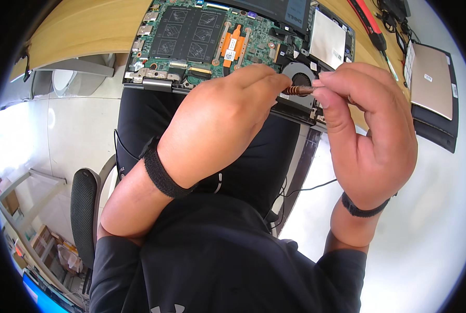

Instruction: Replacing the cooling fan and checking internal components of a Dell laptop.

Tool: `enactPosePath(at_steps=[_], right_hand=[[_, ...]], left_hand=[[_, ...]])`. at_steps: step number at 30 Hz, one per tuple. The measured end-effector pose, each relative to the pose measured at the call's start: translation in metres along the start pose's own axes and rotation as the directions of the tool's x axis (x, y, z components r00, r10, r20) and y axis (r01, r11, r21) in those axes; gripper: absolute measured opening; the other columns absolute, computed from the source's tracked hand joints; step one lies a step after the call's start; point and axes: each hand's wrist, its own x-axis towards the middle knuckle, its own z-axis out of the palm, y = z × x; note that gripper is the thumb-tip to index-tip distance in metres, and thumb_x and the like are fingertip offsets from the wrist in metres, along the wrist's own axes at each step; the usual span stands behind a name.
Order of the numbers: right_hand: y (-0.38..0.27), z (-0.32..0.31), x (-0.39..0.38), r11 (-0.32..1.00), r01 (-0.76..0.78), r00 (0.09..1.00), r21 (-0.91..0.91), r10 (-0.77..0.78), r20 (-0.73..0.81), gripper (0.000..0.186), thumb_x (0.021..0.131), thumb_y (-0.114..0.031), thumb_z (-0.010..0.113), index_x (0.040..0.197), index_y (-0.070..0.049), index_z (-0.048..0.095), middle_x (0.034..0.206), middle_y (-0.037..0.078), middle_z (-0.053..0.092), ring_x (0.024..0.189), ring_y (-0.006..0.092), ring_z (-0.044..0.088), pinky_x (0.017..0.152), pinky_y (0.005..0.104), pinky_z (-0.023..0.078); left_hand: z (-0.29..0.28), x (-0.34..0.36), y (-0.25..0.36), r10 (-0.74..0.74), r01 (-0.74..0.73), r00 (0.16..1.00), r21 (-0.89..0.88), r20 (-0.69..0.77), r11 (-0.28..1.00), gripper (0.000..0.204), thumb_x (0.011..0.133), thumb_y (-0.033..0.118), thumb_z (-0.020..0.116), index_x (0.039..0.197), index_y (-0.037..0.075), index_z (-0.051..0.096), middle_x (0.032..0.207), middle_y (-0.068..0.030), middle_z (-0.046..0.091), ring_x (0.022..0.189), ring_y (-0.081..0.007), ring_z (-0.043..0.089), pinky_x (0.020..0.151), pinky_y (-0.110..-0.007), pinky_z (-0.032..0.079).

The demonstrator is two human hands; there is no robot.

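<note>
Between my hands is a thin brown rod with copper-coloured rings (299, 90), level above the cooling fan (301, 79) of an opened laptop. My left hand (228, 107) closes its fingertips on the rod's left end; its thumb is hidden. On the other end, my right hand (366, 112) pinches with thumb and forefinger, its other fingers curled. The laptop's green circuit board (252, 39) is exposed, with an orange bracket (233, 47) in the middle and a black covered panel (186, 34) at left. A silver rectangular part (328, 39) lies to the right.
The laptop lies at the near edge of a wooden table (82, 31), over my lap. A red and black tool (366, 21) lies beyond it on the right. Further right are a beige laptop panel (432, 81) and black cables (392, 21). A chair (85, 214) stands at my left.
</note>
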Motion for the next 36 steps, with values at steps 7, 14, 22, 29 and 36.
enactPosePath(at_steps=[7, 14, 22, 29, 36], right_hand=[[-0.01, -0.004, 0.002, 0.997, -0.059, 0.997, -0.049, 0.062, 0.055, 0.028, 0.08, -0.009, 0.092, 0.101, -0.004, 0.074, 0.09, 0.008, 0.073, 0.075, 0.0189, 0.064, 0.068, 0.0274, 0.052], [-0.009, -0.007, 0.008, 0.999, -0.042, 0.992, -0.01, 0.043, 0.116, 0.031, 0.078, -0.013, 0.093, 0.098, -0.004, 0.072, 0.088, 0.007, 0.071, 0.071, 0.018, 0.062, 0.065, 0.0271, 0.049], [-0.014, -0.008, 0.008, 0.991, -0.131, 0.981, -0.008, 0.13, 0.145, 0.028, 0.081, -0.014, 0.092, 0.095, -0.003, 0.07, 0.085, 0.007, 0.069, 0.068, 0.0168, 0.06, 0.061, 0.0258, 0.048], [-0.01, -0.009, 0.015, 0.999, -0.035, 0.977, 0.037, 0.027, 0.213, 0.021, 0.083, -0.002, 0.086, 0.097, -0.002, 0.071, 0.088, 0.011, 0.07, 0.079, 0.0256, 0.067, 0.071, 0.0308, 0.053], [-0.016, -0.011, 0.019, 0.996, -0.082, 0.963, 0.043, 0.069, 0.261, 0.019, 0.084, 0.008, 0.078, 0.098, -0.002, 0.072, 0.092, 0.013, 0.07, 0.084, 0.0281, 0.069, 0.075, 0.0327, 0.054]], left_hand=[[-0.003, 0.001, 0.0, -0.004, 0.004, 0.999, -0.018, 0.034, 1.0, 0.025, 0.09, -0.001, 0.073, 0.114, 0.003, 0.071, 0.112, -0.0142, 0.075, 0.098, -0.0365, 0.073, 0.08, -0.042, 0.061], [-0.002, 0.004, -0.002, 0.097, -0.097, 0.995, 0.079, -0.001, 0.992, 0.029, 0.089, 0.006, 0.067, 0.117, 0.004, 0.068, 0.097, -0.0082, 0.066, 0.079, -0.0284, 0.071, 0.064, -0.037, 0.057], [0.001, 0.004, -0.004, 0.091, -0.091, 0.996, 0.079, 0.008, 0.993, 0.027, 0.091, 0.009, 0.066, 0.118, 0.004, 0.068, 0.093, -0.0074, 0.064, 0.077, -0.0267, 0.071, 0.062, -0.037, 0.057], [0.004, 0.001, -0.003, 0.089, -0.084, 0.995, 0.109, -0.034, 0.99, 0.025, 0.092, 0.01, 0.066, 0.116, 0.005, 0.068, 0.091, -0.0067, 0.063, 0.075, -0.026, 0.07, 0.061, -0.037, 0.056], [0.005, 0.002, -0.003, 0.095, -0.089, 0.994, 0.121, -0.047, 0.989, 0.024, 0.091, 0.01, 0.066, 0.114, 0.004, 0.069, 0.088, -0.0068, 0.062, 0.072, -0.0253, 0.07, 0.059, -0.036, 0.056]])
